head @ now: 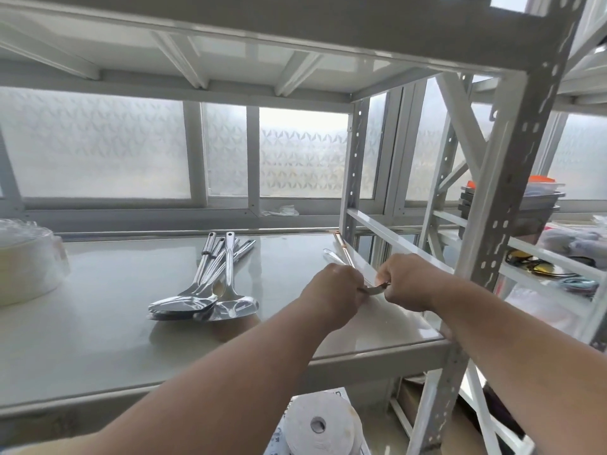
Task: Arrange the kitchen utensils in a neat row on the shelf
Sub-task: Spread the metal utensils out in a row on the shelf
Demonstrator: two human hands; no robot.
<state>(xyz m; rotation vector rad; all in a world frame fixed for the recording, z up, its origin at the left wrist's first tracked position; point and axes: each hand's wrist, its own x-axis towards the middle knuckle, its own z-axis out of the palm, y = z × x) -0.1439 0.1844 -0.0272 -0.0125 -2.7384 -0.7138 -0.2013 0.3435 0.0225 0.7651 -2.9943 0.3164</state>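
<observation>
Several steel spatulas and ladles lie in a loose overlapping pile on the white shelf, handles pointing to the window. Near the shelf's right edge, my left hand and my right hand meet over a small bunch of steel spoons. Both hands are closed on the spoons: the left around the stems, the right pinching the bowl ends. The spoon handles stick out beyond my left hand toward the back. How many spoons are in the bunch is hidden by my fingers.
A white round container stands at the shelf's left end. A perforated upright post rises at the front right corner. A paper roll sits on the level below. The neighbouring rack to the right holds stacked trays and glasses.
</observation>
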